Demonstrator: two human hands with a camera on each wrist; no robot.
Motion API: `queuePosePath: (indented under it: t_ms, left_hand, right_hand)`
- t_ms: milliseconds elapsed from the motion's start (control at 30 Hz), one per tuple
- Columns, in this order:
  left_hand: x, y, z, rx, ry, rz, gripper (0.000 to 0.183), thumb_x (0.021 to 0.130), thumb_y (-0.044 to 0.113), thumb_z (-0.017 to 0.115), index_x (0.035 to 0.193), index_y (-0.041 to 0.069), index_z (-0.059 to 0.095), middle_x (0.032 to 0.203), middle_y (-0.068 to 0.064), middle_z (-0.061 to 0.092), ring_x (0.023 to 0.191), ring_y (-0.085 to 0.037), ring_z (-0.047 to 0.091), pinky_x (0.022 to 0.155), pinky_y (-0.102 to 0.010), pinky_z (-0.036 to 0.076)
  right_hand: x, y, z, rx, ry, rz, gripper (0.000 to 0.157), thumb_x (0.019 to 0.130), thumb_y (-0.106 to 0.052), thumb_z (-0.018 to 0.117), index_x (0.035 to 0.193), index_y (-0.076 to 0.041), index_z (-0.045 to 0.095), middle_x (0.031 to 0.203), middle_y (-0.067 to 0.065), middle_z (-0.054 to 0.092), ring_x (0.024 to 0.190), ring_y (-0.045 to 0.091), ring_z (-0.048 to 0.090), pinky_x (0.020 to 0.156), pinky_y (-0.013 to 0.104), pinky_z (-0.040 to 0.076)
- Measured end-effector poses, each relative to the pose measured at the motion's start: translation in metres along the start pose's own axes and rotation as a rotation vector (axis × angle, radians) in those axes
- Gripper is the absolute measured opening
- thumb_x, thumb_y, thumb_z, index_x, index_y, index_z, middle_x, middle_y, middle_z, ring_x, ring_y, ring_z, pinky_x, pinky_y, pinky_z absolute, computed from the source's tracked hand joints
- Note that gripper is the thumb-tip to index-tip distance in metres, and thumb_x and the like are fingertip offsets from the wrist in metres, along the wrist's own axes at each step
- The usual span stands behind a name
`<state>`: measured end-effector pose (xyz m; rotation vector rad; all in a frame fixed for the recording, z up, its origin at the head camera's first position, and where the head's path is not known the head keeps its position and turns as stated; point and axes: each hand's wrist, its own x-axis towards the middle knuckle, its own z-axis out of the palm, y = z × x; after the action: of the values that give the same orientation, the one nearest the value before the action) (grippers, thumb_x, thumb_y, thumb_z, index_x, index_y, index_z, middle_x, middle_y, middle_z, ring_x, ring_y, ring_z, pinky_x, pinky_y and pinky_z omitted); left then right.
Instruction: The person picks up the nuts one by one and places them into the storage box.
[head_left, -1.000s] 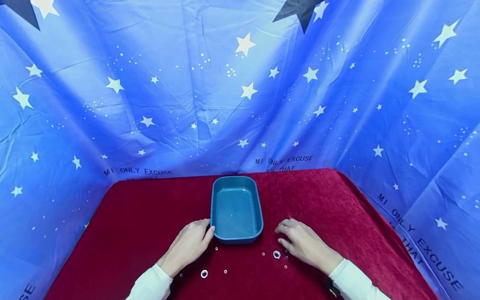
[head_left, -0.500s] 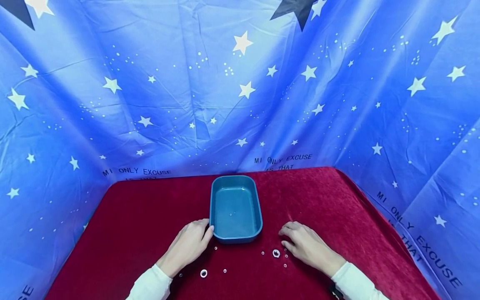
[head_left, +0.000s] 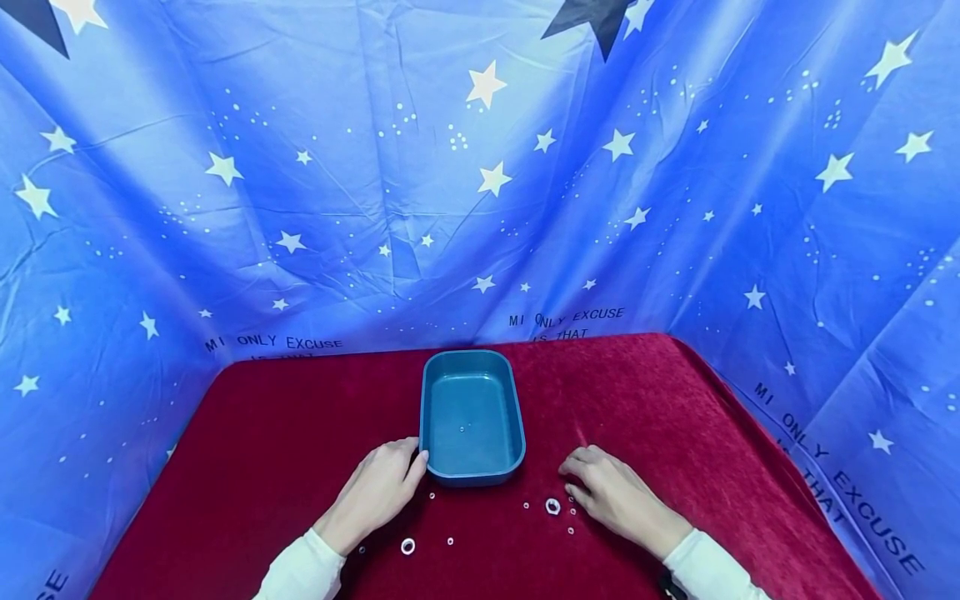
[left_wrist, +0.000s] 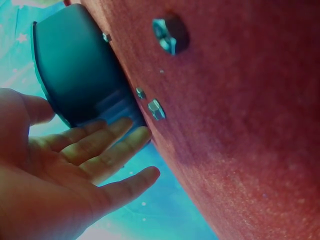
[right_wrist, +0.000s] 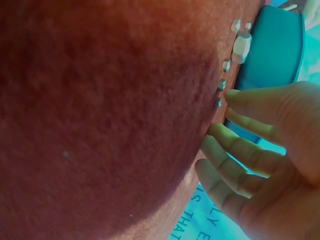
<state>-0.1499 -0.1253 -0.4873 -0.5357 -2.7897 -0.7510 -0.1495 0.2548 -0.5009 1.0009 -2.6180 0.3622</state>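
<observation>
Nuts (right_wrist: 241,48) lie scattered across the red surface (head_left: 300,425), on the near side of a blue tray (head_left: 480,404). The left hand (head_left: 378,485), fingers straight, touches the tray's near left corner; the right hand (head_left: 617,493), its fingers loosely bent and apart, sits just beside the rightmost nuts.

Pale sleeves (head_left: 302,569), bare fingers (left_wrist: 125,191), dark object (head_left: 672,584) (mostly hidden) under right cuff (head_left: 681,545)
</observation>
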Motion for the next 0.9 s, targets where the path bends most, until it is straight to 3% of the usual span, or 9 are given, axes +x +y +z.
queuePosePath:
  t_ms: [200, 900]
  left_hand:
    - [0.0002, -0.0007, 0.0006, -0.002, -0.003, -0.003, 0.022, 0.109, 0.016, 0.065, 0.119, -0.001, 0.076, 0.106, -0.012, 0.079, 0.098, -0.023, 0.076, 0.091, -0.048, 0.063]
    - [0.0014, -0.0012, 0.0011, 0.018, 0.012, 0.012, 0.016, 0.109, 0.015, 0.067, 0.111, 0.003, 0.076, 0.099, -0.01, 0.078, 0.093, -0.022, 0.076, 0.087, -0.046, 0.063]
  right_hand:
    - [-0.0005, 0.0005, 0.0025, 0.018, 0.048, -0.042, 0.026, 0.082, 0.001, 0.09, 0.101, -0.013, 0.079, 0.099, -0.004, 0.072, 0.093, 0.016, 0.067, 0.081, 0.032, 0.061]
    - [-0.0005, -0.001, 0.0066, 0.089, 0.071, -0.078, 0.032, 0.078, 0.013, 0.085, 0.099, -0.011, 0.078, 0.095, -0.003, 0.07, 0.09, 0.016, 0.068, 0.079, 0.031, 0.061]
